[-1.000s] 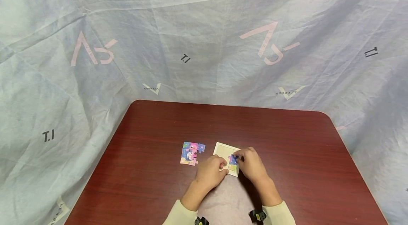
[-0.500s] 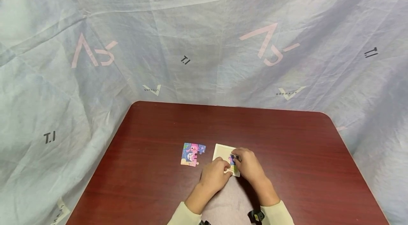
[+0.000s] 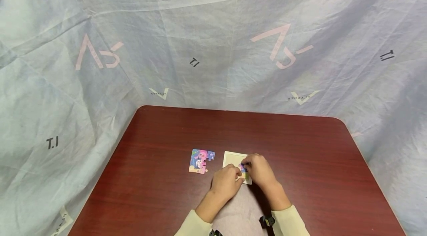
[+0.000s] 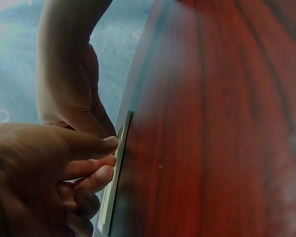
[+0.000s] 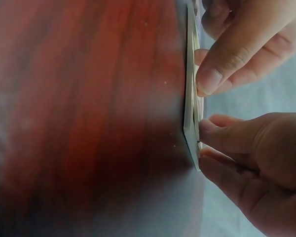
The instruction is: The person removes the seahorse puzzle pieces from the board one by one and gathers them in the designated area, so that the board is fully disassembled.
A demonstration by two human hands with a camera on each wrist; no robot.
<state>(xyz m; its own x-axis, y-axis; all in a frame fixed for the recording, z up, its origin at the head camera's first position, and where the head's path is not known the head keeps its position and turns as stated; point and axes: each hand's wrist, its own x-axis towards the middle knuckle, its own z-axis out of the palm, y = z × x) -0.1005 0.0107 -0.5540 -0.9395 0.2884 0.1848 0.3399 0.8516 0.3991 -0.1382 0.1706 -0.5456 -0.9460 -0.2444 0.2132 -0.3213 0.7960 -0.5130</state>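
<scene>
A shallow cream puzzle tray point(image 3: 232, 157) lies on the table in the head view. Blue, pink and yellow-green puzzle pieces point(image 3: 243, 170) sit in its near right part, partly covered by my fingers. My right hand point(image 3: 261, 171) bends over the tray's right side, thumb and index finger pinching at the blue piece's upper edge. My left hand point(image 3: 225, 182) is at the near side, fingers curled, holding the tray with the thumb at its near rim. In the right wrist view, fingertips of both hands touch the thin tray point(image 5: 189, 94); the pieces are barely visible edge-on.
Left of the tray, several joined puzzle pieces point(image 3: 200, 161) form part of a picture with a pink character on blue. The dark red wooden table point(image 3: 160, 195) has rounded far corners. Pale printed cloth point(image 3: 213, 43) hangs behind and at both sides.
My left hand has shifted right, closer to my right hand. The right hand's fingertips have moved slightly left over the blue piece. The tray has turned a little; the joined pieces stay put.
</scene>
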